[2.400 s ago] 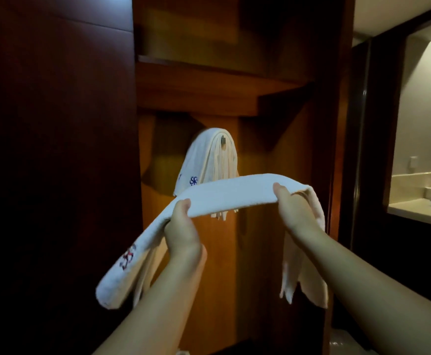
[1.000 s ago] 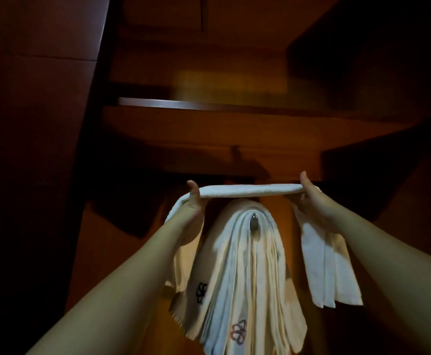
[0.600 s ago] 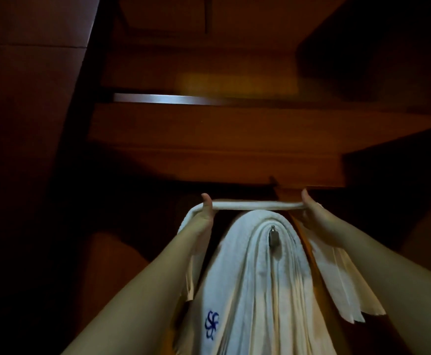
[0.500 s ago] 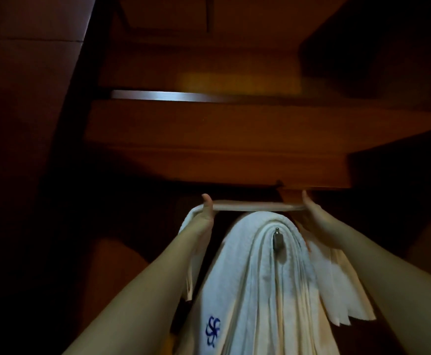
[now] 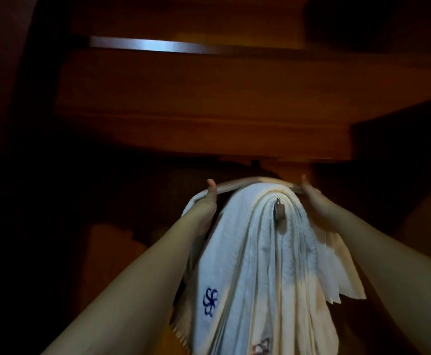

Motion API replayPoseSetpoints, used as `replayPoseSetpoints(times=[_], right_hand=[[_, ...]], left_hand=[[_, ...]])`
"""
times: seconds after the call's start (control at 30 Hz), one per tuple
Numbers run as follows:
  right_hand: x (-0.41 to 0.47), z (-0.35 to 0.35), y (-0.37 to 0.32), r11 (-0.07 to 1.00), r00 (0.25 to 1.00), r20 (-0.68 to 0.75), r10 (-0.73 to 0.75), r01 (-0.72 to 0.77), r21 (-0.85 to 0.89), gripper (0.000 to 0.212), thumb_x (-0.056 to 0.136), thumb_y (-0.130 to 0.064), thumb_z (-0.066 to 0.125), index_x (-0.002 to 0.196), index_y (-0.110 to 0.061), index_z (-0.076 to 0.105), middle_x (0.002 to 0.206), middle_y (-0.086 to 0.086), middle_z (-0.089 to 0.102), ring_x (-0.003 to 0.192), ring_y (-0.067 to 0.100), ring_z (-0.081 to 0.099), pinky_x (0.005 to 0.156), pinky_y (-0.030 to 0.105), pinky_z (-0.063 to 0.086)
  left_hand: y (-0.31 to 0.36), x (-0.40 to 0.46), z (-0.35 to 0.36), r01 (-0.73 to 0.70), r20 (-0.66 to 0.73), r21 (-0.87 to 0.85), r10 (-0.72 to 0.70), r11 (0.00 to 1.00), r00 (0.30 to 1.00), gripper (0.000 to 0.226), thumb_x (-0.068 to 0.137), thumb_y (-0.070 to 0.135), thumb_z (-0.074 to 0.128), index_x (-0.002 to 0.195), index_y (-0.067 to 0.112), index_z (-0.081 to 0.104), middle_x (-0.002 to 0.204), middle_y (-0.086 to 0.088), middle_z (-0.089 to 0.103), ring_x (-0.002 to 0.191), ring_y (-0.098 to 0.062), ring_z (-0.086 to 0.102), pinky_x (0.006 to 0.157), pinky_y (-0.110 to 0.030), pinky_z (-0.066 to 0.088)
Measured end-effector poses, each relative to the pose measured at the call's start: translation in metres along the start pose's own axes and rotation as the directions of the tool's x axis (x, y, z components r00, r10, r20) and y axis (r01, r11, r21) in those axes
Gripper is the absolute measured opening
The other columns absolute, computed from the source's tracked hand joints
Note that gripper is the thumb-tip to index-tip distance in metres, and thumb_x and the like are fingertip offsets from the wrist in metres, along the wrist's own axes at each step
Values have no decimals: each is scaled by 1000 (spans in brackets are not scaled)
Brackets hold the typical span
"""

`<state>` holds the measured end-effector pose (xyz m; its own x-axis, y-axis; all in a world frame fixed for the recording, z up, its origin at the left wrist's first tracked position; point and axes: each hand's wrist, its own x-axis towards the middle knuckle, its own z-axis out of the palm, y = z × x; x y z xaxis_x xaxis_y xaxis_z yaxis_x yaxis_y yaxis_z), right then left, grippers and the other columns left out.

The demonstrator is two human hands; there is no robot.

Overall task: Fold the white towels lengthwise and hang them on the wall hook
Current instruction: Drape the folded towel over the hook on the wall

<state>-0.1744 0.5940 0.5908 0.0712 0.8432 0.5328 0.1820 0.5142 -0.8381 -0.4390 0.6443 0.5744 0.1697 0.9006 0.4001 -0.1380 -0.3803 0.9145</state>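
White terry cloth, folded into a long narrow strip (image 5: 256,181), spans between my two hands: my left hand (image 5: 205,204) pinches one end, my right hand (image 5: 314,201) the other. Just under that grip hangs the thick bundle of white towels (image 5: 247,252) on the small metal wall hook (image 5: 278,210). I judge this the hanging step; next I must lower the strip behind the hook tip, then release.
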Motion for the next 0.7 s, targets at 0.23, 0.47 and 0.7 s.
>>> replayPoseSetpoints(times=[0.23, 0.47, 0.7], right_hand=[[-4, 12, 25, 990, 988, 67, 140, -139, -23, 61, 67, -87, 47, 100, -41, 69, 81, 0, 78, 74, 15, 76, 52, 28, 59], [-9, 11, 32, 969, 982, 5, 191, -188, -159, 49, 104, -48, 47, 74, -24, 78, 81, 10, 74, 67, 14, 74, 57, 24, 55], [-62, 1, 51, 978, 984, 79, 160, -147, -146, 63, 101, -66, 30, 143, -25, 52, 133, 6, 63, 124, 26, 58, 113, 46, 39]], left_hand=[[-25, -11, -21, 21, -18, -96, -23, 995, 1000, 85, 93, 77, 17, 149, 20, 44, 152, -8, 47, 137, -26, 48, 115, -48, 37], [-43, -41, -31, 117, 28, 28, -117, 993, 993, 126, 49, 102, 22, 147, 25, 44, 140, -9, 60, 127, -24, 58, 103, -40, 48], [-87, -81, -41, 363, -157, 117, -344, 924, 926, 115, 43, 101, 22, 112, 16, 55, 87, -17, 77, 77, -32, 76, 61, -31, 57]])
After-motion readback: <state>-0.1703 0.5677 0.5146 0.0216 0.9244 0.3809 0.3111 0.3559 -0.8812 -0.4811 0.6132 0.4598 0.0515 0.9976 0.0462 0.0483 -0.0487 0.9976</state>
